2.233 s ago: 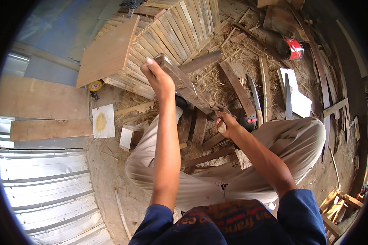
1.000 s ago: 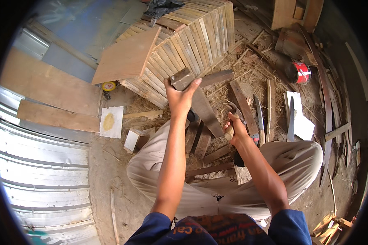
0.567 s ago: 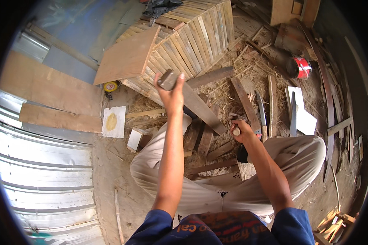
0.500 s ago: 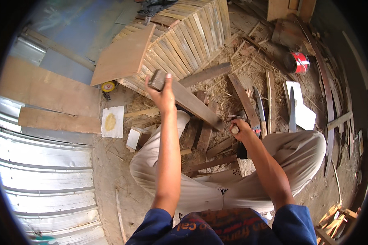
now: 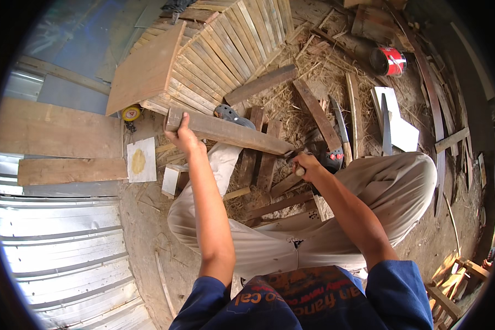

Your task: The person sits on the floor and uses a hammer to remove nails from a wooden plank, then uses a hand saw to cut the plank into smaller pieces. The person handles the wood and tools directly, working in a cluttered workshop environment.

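From my remote seat I see a long, squared beam of grey-brown wood (image 5: 231, 132) above the straw-littered ground (image 5: 283, 104), crossing over the person's beige left trouser leg (image 5: 225, 162). Its long axis slants from upper left down to lower right; one end points left toward the tan plywood sheet (image 5: 146, 69), the other toward the right hand (image 5: 307, 166). The left hand (image 5: 186, 138) is clamped on the beam's left end, thumb over the top. Well apart from it, the right hand is closed around a tool with a pale wooden handle (image 5: 300, 171). I can't make out the tool's dark head clearly, nor whether it touches the beam's lower end. The beam partly hides a grey clog (image 5: 225, 113) just behind it. Beyond, a slatted wooden structure (image 5: 225, 60) is cut off by the top edge, and the plywood sheet covers part of it.
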The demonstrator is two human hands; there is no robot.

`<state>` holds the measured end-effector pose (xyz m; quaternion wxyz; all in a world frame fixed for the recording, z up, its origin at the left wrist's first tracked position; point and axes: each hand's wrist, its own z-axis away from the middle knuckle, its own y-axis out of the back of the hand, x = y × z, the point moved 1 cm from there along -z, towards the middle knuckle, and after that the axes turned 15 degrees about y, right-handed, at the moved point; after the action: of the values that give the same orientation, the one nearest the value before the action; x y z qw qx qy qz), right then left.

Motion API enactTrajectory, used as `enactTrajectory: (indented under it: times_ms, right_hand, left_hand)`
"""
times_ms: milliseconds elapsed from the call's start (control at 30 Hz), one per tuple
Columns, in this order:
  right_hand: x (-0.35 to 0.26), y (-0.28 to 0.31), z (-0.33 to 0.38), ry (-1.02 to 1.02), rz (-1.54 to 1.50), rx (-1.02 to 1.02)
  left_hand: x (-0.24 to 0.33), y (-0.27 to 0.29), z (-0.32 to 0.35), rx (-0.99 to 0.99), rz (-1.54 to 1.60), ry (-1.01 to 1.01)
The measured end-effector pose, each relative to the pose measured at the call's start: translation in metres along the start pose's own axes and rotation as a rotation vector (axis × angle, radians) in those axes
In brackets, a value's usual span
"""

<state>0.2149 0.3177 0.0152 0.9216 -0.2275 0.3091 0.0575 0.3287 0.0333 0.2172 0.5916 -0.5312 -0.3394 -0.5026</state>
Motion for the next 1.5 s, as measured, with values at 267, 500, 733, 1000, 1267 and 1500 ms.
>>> enactTrajectory:
  times_ms: [267, 500, 733, 1000, 1267, 1500]
  right_hand:
    - [-0.008, -0.005, 0.002, 0.043, -0.313, 0.07]
    - [-0.044, -0.015, 0.025, -0.156, -0.292, 0.062]
    - [-0.057, -0.034, 0.069, -0.102, -0.296, -0.1]
    - [-0.086, -0.07, 0.131, -0.077, -0.384, -0.653]
    - [-0.119, -0.077, 0.123, 0.604, 0.681, -0.321]
    - [-0.106, -0.045, 0.145, 0.254, 0.299, -0.475]
  left_hand:
    - [-0.001, 0.017, 0.005, -0.627, 0.136, 0.119]
    - [0.003, 0.008, 0.021, -0.832, 0.132, 0.191]
    - [-0.002, -0.003, 0.02, -0.889, 0.092, 0.152]
    - [-0.012, 0.043, -0.013, -0.854, 0.26, 0.172]
    - [-0.007, 0.069, -0.004, -1.308, 0.436, 0.295]
    - [-0.008, 0.072, 0.021, -1.114, 0.433, 0.24]
